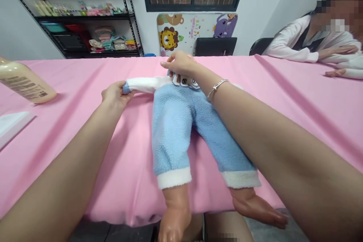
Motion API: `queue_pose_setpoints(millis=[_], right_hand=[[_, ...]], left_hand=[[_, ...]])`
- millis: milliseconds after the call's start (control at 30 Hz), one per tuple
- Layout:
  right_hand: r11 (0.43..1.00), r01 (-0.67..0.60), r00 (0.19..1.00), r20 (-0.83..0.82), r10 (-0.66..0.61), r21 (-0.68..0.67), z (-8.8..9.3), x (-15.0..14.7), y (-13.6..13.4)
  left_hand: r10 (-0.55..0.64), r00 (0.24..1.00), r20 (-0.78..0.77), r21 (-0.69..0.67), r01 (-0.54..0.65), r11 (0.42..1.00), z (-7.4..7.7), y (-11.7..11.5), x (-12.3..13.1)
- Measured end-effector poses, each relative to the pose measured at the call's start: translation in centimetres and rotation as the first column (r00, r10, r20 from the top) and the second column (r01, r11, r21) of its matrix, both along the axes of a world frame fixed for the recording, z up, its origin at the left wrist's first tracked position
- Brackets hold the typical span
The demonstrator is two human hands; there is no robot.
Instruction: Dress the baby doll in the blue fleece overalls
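A doll [174,200] lies on its back with its feet toward me, one foot over the table's front edge. It wears fluffy light-blue trousers [172,128] with white cuffs and a white top [147,84] with a patterned front. My left hand [115,94] pinches the blue cuff [126,87] of the sleeve stretched out to the left. Up at the doll's chest, my right hand [181,63] has bent fingers at the cloth of the top, with one digit pointing left. That hand and forearm cover the doll's upper right side; its head does not show.
Pink cloth [127,181] covers the table. On the left are a cream-coloured bottle [25,81] lying tilted and a white flat object [14,124]. A person [295,41] sits at the far right, arms on the table. Behind stand a black shelf [85,17] and a dark monitor [215,46].
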State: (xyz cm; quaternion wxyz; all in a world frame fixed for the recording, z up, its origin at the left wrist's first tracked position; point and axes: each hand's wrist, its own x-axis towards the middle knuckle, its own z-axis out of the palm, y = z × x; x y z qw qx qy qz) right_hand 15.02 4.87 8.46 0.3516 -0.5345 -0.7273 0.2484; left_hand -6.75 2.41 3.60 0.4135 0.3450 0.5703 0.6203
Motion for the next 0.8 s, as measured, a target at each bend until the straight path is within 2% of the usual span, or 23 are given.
queue_pose_setpoints(millis=[100,200,267,300,367,400,433,467,533,600,633,700,733,800], right_hand=[[0.996,-0.084,0.982,0.172,0.082,0.007,2.6,1.7,-0.7],[0.998,-0.060,0.986,0.158,0.055,0.027,4.1,4.2,-0.9],[0.998,-0.006,0.995,0.101,0.000,0.058,3.8,6.0,-1.2],[0.997,0.035,0.997,0.073,-0.041,0.073,3.2,6.9,-1.4],[0.986,0.145,0.989,0.007,-0.146,0.078,1.3,8.7,-2.4],[0.983,0.176,0.984,-0.015,-0.176,0.049,0.0,9.6,-3.0],[0.979,0.202,0.979,-0.027,-0.202,-0.003,-1.3,10.4,-3.7],[0.975,0.210,0.976,-0.035,-0.213,-0.075,-2.7,11.2,-4.5],[0.959,0.163,0.980,-0.072,-0.183,-0.231,-5.3,12.6,-6.0],[0.947,0.032,0.984,-0.157,-0.086,-0.319,-7.1,13.7,-7.3],[0.941,-0.044,0.976,-0.215,-0.031,-0.335,-7.7,14.1,-7.7],[0.932,-0.169,0.929,-0.367,0.043,-0.320,-8.4,14.5,-8.0],[0.933,-0.197,0.888,-0.458,0.040,-0.300,-8.5,14.6,-7.9],[0.950,-0.159,0.806,-0.592,-0.032,-0.268,-8.6,14.5,-7.3]], left_hand=[[0.146,0.985,0.090,-0.111,-0.136,0.984,-1.4,0.5,-0.7],[0.106,0.981,-0.161,-0.153,-0.131,0.979,-1.6,0.1,-1.0],[0.081,0.936,-0.343,-0.142,-0.136,0.980,-1.3,-0.4,-1.2],[0.106,0.882,-0.460,-0.075,-0.158,0.985,-1.1,-0.8,-1.2],[0.224,0.695,-0.683,0.153,-0.164,0.975,-0.7,-1.4,-0.9],[0.270,0.594,-0.758,0.255,-0.111,0.961,-0.6,-1.7,-0.4],[0.272,0.528,-0.804,0.304,-0.026,0.952,-0.6,-2.0,0.2],[0.209,0.510,-0.834,0.287,0.079,0.955,-0.7,-2.2,1.1],[-0.092,0.551,-0.830,0.118,0.333,0.936,-1.1,-2.7,3.0],[-0.387,0.534,-0.752,-0.029,0.559,0.829,-1.7,-3.0,4.6],[-0.482,0.511,-0.712,-0.070,0.631,0.773,-1.9,-3.1,5.0],[-0.589,0.484,-0.647,-0.110,0.705,0.701,-2.1,-3.0,5.2],[-0.614,0.494,-0.616,-0.116,0.714,0.691,-2.1,-2.9,4.9],[-0.618,0.571,-0.540,-0.080,0.697,0.713,-2.0,-2.4,4.0]])
